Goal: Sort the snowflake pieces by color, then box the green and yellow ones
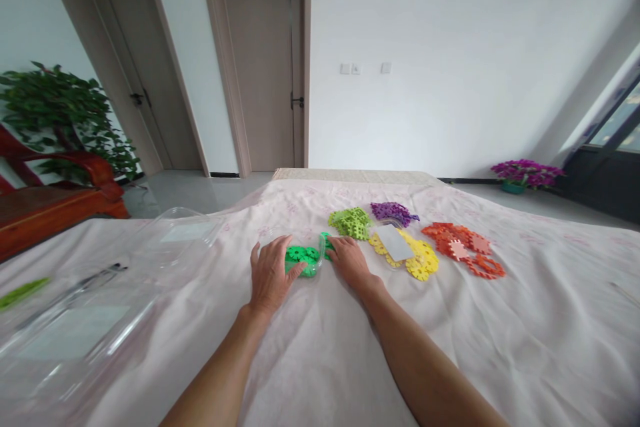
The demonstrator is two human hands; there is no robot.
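Near the middle of the cloth-covered table, my left hand (270, 273) grips the side of a small clear plastic container (321, 255), its thumb across the near edge. Green flower-shaped plastic pieces (303, 254) lie inside it. Just right of the container, my right hand (349, 259) has its fingers closed on a green plastic piece (327, 245), which they partly hide. Yellow flower-shaped pieces (423, 261) lie to the right of that hand, with a clear container bearing a white label (395, 242) over some of them.
Beyond my hands are piles of lime-green lattice pieces (353, 222) and purple pieces (393, 212). Orange-red pieces (453, 240) lie farther right. Large clear plastic lids or trays (75, 330) are at the left, beside a lime-green object (24, 293). The pinkish tablecloth (540, 333) is wrinkled.
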